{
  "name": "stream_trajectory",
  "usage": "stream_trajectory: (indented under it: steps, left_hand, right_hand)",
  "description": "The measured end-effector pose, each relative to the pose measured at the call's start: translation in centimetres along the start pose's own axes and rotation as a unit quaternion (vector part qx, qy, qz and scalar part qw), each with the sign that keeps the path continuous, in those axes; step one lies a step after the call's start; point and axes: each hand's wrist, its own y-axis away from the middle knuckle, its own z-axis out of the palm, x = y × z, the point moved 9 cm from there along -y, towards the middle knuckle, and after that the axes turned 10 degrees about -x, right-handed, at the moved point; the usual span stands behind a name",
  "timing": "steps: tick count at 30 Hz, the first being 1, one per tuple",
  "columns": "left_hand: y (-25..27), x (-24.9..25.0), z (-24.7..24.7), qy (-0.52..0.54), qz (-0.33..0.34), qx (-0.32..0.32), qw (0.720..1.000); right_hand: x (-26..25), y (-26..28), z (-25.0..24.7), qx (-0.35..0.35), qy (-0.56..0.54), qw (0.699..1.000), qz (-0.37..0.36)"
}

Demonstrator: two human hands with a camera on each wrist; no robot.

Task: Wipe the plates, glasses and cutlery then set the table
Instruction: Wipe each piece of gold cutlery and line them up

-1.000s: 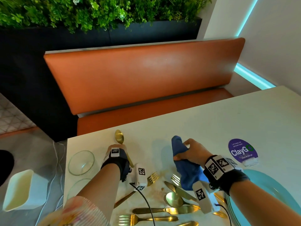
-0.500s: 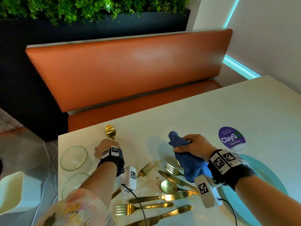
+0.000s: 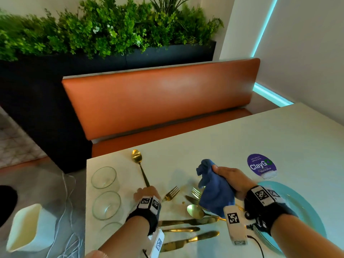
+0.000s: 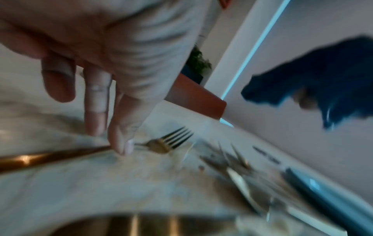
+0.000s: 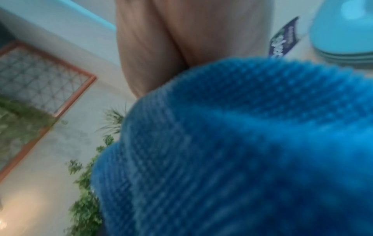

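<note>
My left hand [image 3: 147,192] reaches down onto a gold fork [image 3: 171,193] lying on the white table [image 3: 242,138]. In the left wrist view its fingers [image 4: 95,111] are nearly straight and one tip touches the fork [image 4: 161,143] at the neck. A gold spoon [image 3: 137,157] lies free just beyond that hand. My right hand [image 3: 229,177] grips a bunched blue cloth [image 3: 214,190] above a pile of gold cutlery [image 3: 195,211]. Teal plates [image 3: 301,203] are stacked under my right wrist. The cloth [image 5: 242,143] fills the right wrist view.
Three clear glasses [image 3: 103,177] stand along the table's left edge. A purple sticker [image 3: 261,164] lies beyond the plates. A white tub [image 3: 28,228] and loose cables [image 3: 65,211] are off the table at left. An orange bench [image 3: 158,101] runs along the far side.
My left hand let go of the gold spoon, left it lying farther out, and drew back onto the fork. My right hand keeps the cloth and has barely shifted.
</note>
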Motion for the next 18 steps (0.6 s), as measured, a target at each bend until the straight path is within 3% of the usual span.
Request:
stream_trajectory:
  steps: [9, 12, 16, 18]
  left_hand:
    - [2.1, 1.1, -0.2, -0.020, 0.053, 0.020, 0.998]
    - [2.4, 1.5, -1.2, 0.018, 0.061, 0.004, 0.998]
    - [3.8, 3.8, -3.0, 0.107, 0.116, 0.000, 0.987]
    - [4.7, 5.2, -3.6, 0.201, 0.151, -0.025, 0.968]
  right_hand:
    - [6.0, 3.3, -1.5, 0.009, -0.193, 0.981, 0.011]
    - [7.9, 4.4, -3.1, 0.061, -0.230, 0.971, 0.019]
    - [8.3, 5.3, -3.0, 0.050, -0.310, 0.949, 0.017]
    - [7.5, 5.6, -2.2, 0.056, -0.320, 0.946, 0.000]
